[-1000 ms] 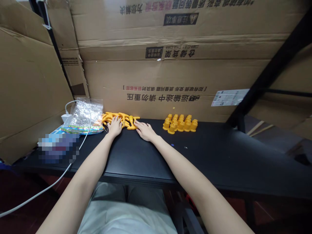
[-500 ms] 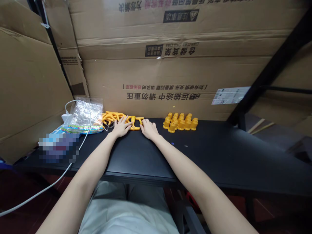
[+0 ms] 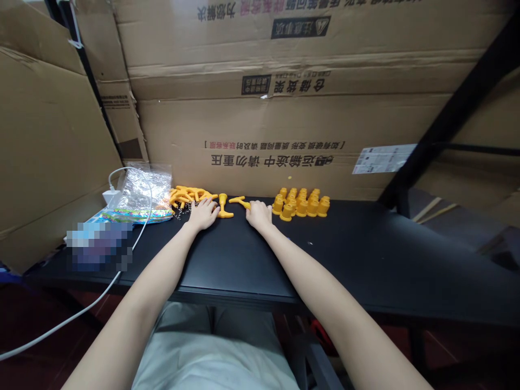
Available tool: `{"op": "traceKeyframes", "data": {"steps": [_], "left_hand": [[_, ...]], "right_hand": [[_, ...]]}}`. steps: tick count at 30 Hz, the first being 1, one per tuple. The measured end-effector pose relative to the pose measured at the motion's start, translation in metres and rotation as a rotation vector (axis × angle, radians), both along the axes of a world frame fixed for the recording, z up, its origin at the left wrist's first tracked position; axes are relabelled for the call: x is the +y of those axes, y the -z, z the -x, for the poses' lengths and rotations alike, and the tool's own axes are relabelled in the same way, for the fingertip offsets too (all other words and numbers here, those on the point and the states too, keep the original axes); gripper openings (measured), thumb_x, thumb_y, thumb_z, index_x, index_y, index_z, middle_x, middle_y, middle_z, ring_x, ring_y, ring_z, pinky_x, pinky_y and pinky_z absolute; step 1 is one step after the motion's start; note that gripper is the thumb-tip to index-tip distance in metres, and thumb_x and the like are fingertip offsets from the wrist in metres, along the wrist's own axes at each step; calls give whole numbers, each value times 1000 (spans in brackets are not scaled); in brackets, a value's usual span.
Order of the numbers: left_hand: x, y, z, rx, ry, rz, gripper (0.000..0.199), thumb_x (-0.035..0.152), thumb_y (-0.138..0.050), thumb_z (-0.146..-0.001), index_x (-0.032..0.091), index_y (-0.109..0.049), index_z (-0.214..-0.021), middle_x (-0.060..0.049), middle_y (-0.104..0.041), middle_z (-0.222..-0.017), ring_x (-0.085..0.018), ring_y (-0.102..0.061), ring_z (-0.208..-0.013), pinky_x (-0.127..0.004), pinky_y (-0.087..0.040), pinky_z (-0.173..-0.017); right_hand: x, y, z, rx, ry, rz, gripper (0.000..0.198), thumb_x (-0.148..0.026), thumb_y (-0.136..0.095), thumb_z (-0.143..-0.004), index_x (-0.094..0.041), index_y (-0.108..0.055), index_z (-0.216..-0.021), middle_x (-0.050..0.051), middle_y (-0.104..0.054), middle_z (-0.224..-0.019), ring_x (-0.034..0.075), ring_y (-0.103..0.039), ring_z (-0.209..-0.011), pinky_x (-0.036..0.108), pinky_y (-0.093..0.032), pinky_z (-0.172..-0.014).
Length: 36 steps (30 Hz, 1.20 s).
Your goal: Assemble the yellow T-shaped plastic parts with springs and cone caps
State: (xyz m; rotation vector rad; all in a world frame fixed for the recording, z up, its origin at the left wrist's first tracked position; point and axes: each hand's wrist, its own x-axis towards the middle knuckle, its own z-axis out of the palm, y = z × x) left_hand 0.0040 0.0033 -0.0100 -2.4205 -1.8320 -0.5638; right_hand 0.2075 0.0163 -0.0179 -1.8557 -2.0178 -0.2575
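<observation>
My left hand [image 3: 204,215] has its fingers closed over the left side of a yellow forked piece [image 3: 223,206]. A round cup-like end shows at that piece's far end, with a curved arm at its near end. In my closed right hand [image 3: 259,213] is a slimmer yellow branched piece [image 3: 239,200], its fork pointing left and its other end hidden by my fingers. Behind my left hand lies a heap of yellow branched pieces [image 3: 189,192], with small chain-like bits [image 3: 183,210] beside it.
Several yellow cup-shaped bases [image 3: 301,204] stand in rows on the black table [image 3: 244,265], right of my hands. A clear plastic bag [image 3: 142,189] and a white cable [image 3: 140,234] are at the left. Cardboard [image 3: 252,124] rises behind the table.
My right hand has moved right, away from the forked piece at my left hand, drawing the slimmer branched piece with it. My left hand has hardly moved.
</observation>
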Motion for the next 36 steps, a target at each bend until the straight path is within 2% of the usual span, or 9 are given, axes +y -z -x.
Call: {"op": "traceKeyframes", "data": {"steps": [4,6,12,17,20,25,29,34,36], "left_hand": [[2,1,3,-49,-47,-19,40,38,-29,-97,22,-61,-115,-10,-41,-150,-26,-35,-139,-58,-22,-114],[2,2,6,-62,-40,-20,41,37,-29,-97,23,-58,-122,-9,-41,-150,-25,-35,-140,-56,-22,-114],[-3,-4,5,-40,60,-179,52,33,-38,-95,27,-33,-147,-9,-35,-153,-24,-35,-140,-52,-23,-115],[-5,-11,0,-31,43,-242,44,28,-42,-94,25,-47,-137,-11,-56,-136,-25,-52,-124,-47,-31,-108],[-5,-14,2,-45,-14,-267,36,27,-44,-93,24,-57,-126,-11,-66,-119,-26,-59,-113,-46,-32,-104],[-6,-15,4,-39,-27,-295,30,28,-52,-88,24,-61,-117,-9,-68,-109,-25,-61,-105,-43,-34,-98],[-8,-17,2,-17,15,-317,29,27,-54,-86,22,-62,-113,-9,-68,-106,-24,-61,-102,-39,-35,-95],[-9,-18,-1,-16,93,-363,30,27,-54,-85,20,-63,-112,-10,-67,-103,-23,-61,-100,-37,-36,-92],[-9,-17,-3,-10,113,-370,29,26,-55,-83,20,-64,-111,-9,-67,-101,-23,-61,-99,-37,-37,-92]], "right_hand": [[0,-2,-4,-29,-61,-152,41,-19,-38,-90,-9,-58,-124,21,-64,-111,31,-54,-102,46,-35,-89],[-3,-6,-4,-44,-116,-210,44,-20,-37,-91,-8,-53,-131,20,-63,-114,31,-52,-104,46,-32,-92],[-14,-17,4,-123,-339,-289,44,-19,-33,-95,-9,-52,-133,18,-63,-120,28,-51,-109,47,-24,-101],[-18,-19,10,-157,-453,-345,42,-18,-30,-98,-14,-55,-131,16,-64,-121,26,-52,-110,47,-21,-104],[-18,-20,10,-163,-479,-353,42,-18,-29,-98,-15,-57,-129,15,-64,-121,25,-53,-111,47,-20,-104],[-16,-20,10,-159,-466,-331,39,-14,-31,-95,-16,-58,-124,14,-63,-122,26,-52,-114,48,-20,-105],[-16,-20,9,-149,-425,-282,34,-15,-34,-93,-12,-58,-117,17,-65,-116,27,-53,-109,47,-22,-104],[-20,-22,9,-178,-468,-239,37,-26,-36,-96,-13,-54,-125,18,-64,-117,29,-52,-111,51,-21,-104],[-21,-24,11,-214,-432,-193,32,-24,-36,-96,-14,-58,-118,16,-66,-111,29,-54,-107,51,-21,-103]]}}
